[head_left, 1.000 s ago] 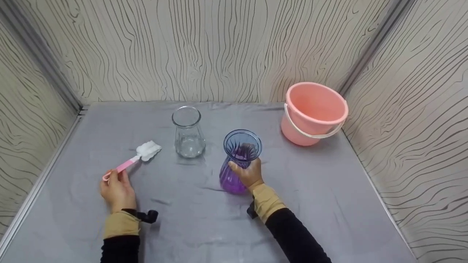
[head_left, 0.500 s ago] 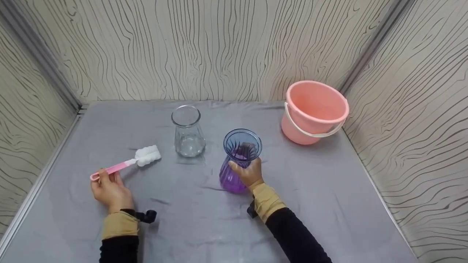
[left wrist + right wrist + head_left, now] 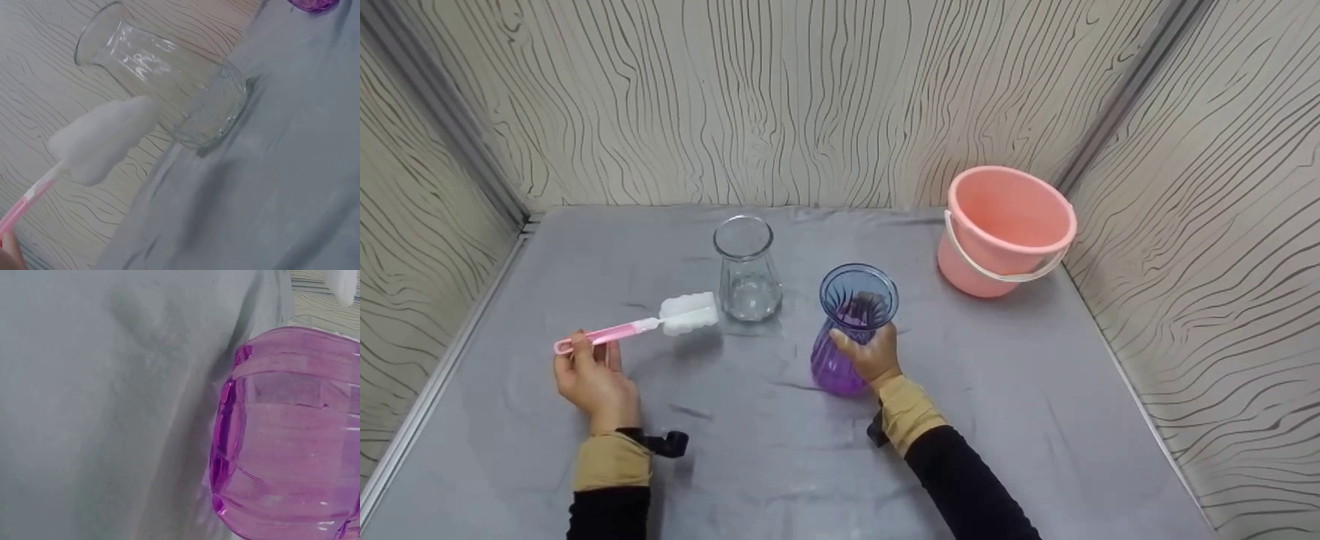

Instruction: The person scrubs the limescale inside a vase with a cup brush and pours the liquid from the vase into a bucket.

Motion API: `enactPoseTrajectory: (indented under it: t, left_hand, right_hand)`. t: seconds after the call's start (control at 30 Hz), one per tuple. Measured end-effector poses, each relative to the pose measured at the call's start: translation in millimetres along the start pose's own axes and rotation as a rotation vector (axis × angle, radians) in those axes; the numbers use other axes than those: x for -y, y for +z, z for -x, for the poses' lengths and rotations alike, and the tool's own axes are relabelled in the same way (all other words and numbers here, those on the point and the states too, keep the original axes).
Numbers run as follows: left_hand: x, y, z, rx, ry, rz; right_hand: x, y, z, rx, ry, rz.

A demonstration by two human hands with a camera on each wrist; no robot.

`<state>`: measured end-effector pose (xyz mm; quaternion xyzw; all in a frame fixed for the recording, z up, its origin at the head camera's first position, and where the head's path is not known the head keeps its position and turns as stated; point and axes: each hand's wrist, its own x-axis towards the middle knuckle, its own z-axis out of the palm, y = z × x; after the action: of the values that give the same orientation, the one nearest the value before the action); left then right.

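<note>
My left hand (image 3: 598, 386) pinches the pink handle of a white sponge brush (image 3: 688, 313) near its looped end. The brush is held above the cloth, its sponge head pointing right, close to the clear glass vase (image 3: 751, 292). That vase stands upright, and in the left wrist view the sponge (image 3: 107, 138) overlaps its side. Round the neck of a blue and purple glass vase (image 3: 834, 367) my right hand (image 3: 874, 355) keeps its grip; some fingers are hidden behind the glass. In the right wrist view the vase's purple lower part (image 3: 292, 439) fills the right side.
A pink bucket (image 3: 982, 262) with a white handle stands at the back right. Grey cloth (image 3: 780, 465) covers the table. Wood-patterned panels (image 3: 810, 97) enclose the back and both sides.
The brush first swung left and levelled out, then rose and moved right towards the clear vase with my left hand. My right hand and the purple vase have stayed in place.
</note>
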<state>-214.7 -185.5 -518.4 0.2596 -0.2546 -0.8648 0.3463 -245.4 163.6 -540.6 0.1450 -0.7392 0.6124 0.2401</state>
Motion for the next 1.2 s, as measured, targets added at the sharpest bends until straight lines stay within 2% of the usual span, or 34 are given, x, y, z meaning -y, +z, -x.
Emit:
enactPoseTrajectory:
  t: [0.13, 0.33, 0.57, 0.77, 0.8, 1.0, 1.03, 1.2]
  left_hand:
    - [0.9, 5.0, 8.3, 0.056, 0.034, 0.026]
    - [2.1, 19.6, 21.3, 0.125, 0.039, 0.071]
    - [2.2, 37.0, 39.7, 0.247, 0.083, 0.046]
    - [5.3, 60.4, 58.5, 0.323, 0.127, 0.045]
    - [5.9, 64.9, 62.0, 0.338, 0.134, 0.044]
    - [5.0, 87.6, 83.9, 0.439, 0.178, 0.044]
    - [4.3, 90.9, 87.4, 0.452, 0.184, 0.049]
    - [1.7, 106.6, 102.1, 0.509, 0.224, 0.06]
  right_hand:
    - [-1, 0, 0.5, 0.002, -0.004, 0.008]
    - [-1, 0, 1.2, -0.005, 0.012, 0.008]
    - [-2, 1, 1.2, 0.003, 0.013, 0.018]
    - [-2, -1, 0.4, -0.001, 0.018, 0.03]
    - [5, -1, -0.1, -0.001, 0.021, 0.03]
    - [2, 1, 0.1, -0.005, 0.005, 0.033]
    - [-4, 1, 0.4, -0.007, -0.007, 0.034]
    - [-5, 1, 0.0, -0.018, -0.035, 0.048]
